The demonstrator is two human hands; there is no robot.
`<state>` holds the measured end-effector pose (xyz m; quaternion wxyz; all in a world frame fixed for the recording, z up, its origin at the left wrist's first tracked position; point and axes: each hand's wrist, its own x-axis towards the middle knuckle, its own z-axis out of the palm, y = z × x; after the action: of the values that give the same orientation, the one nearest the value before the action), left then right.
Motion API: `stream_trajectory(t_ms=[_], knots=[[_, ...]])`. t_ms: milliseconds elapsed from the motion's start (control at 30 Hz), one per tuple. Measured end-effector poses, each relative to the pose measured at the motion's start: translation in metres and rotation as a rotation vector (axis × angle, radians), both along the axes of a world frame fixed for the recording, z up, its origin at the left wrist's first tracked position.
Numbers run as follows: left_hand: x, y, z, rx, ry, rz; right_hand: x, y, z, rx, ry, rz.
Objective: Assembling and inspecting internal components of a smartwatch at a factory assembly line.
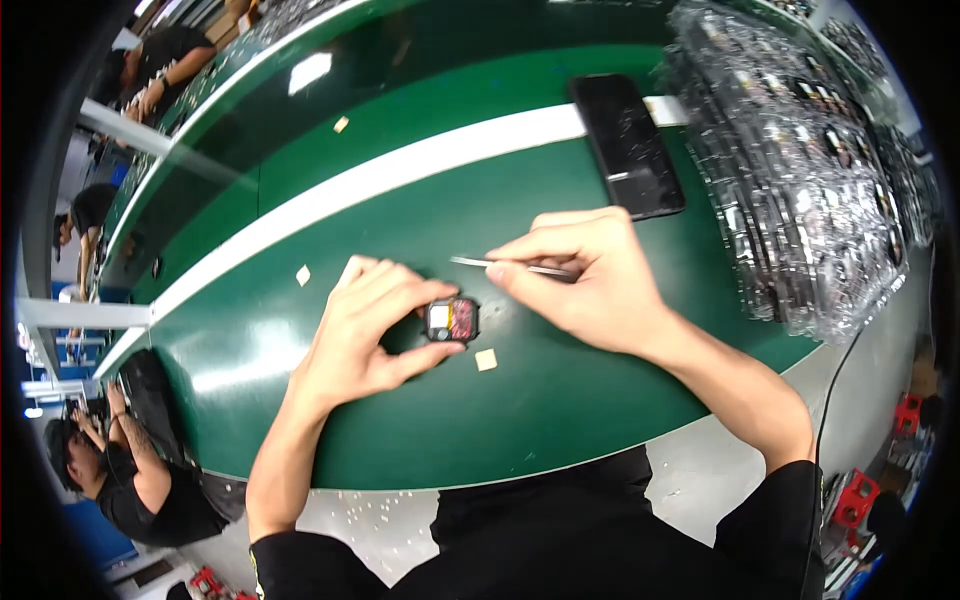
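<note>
My left hand (375, 325) grips a small black smartwatch case (461, 320) by its edges, between thumb and fingers. The case lies open toward me, showing a silvery-white block, a strip of yellow and reddish inner parts. Pinched in my right hand (590, 275) is a pair of metal tweezers (470, 262), its tip pointing left, above and apart from the case. A small cream-coloured square piece (486, 359) lies on the green table just below the case.
A black phone-like slab (630, 150) lies beyond my right hand. Tall stacks of clear plastic trays (800, 180) stand at the right. More cream squares (303, 275) are scattered on the green tabletop (420, 430). A person (130, 470) sits at the left; others work farther off.
</note>
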<state>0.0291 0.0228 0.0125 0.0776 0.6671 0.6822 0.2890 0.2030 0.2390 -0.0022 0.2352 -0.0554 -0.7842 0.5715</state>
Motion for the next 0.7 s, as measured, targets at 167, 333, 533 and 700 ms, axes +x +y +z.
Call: stream_trajectory(t_ms=[167, 333, 533, 700], knots=[[0.01, 0.002, 0.001, 0.064, -0.071, 0.091, 0.004, 0.006, -0.005, -0.022, 0.046, 0.003], [0.004, 0.022, 0.04, 0.188, -0.234, 0.17, -0.001, 0.001, -0.002, -0.041, 0.05, 0.042], [0.035, 0.158, 0.124, 0.355, -0.112, -0.19, 0.008, 0.006, -0.006, -0.066, 0.04, 0.05], [0.051, 0.31, 0.158, 0.287, 0.033, -0.28, 0.001, 0.004, -0.005, 0.011, 0.018, 0.099]])
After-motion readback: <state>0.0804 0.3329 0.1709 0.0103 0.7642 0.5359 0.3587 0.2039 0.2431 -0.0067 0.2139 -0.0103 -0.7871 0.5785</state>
